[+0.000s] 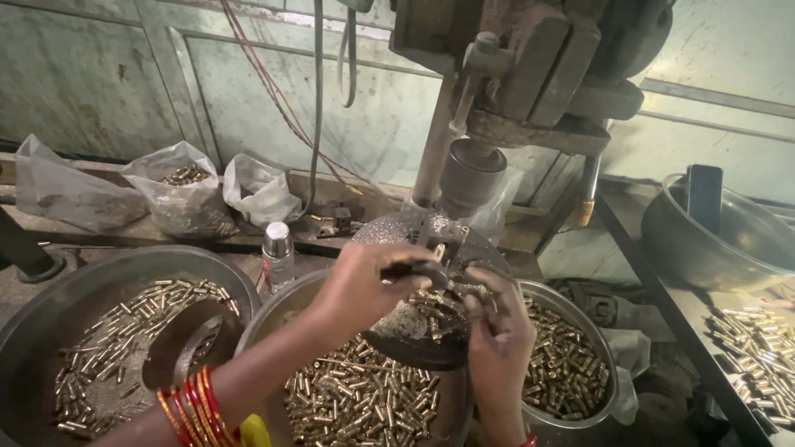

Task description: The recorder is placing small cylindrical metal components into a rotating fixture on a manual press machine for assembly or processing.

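Brass everywhere: small tube-shaped brass pieces fill the middle metal bowl (364, 406) nearest the camera, lying in all directions, right below both forearms. Red and gold bangles (192, 406) sit on the left wrist at bottom edge.

Left hand (360, 290) comes in from lower left, fingers closed round a dark, thin tool or handle (414, 269) whose long axis runs roughly left to right, pointing toward the right hand. Right hand (497, 327) rises from bottom centre, fingertips pinched together on or at a few brass pieces (464, 291) at the plate's middle; can't tell exactly how many are gripped vs. just touched. The two hands nearly meet, w/ the pieces between them, just right of the tool tip and closer to the right hand's fingers.

Under the hands: a round speckled dark plate (397, 232), more brass pieces (431, 310) piled on its near part.

Left bowl (50, 306) holds a thinner scatter of pieces plus a curved dark part (178, 352). Right bowl (600, 348) also full of brass.

Further back: small spray-type bottle (278, 252), clear plastic bags (178, 199) on the bench, one w/ brass inside. Above the plate, a heavy grimy press machine (530, 74) w/ a cylinder head (470, 174) hanging over. Far right: big steel bowl (704, 248) w/ a dark flat phone-like object (704, 197) leaning in it, and loose brass on a shelf (758, 348).
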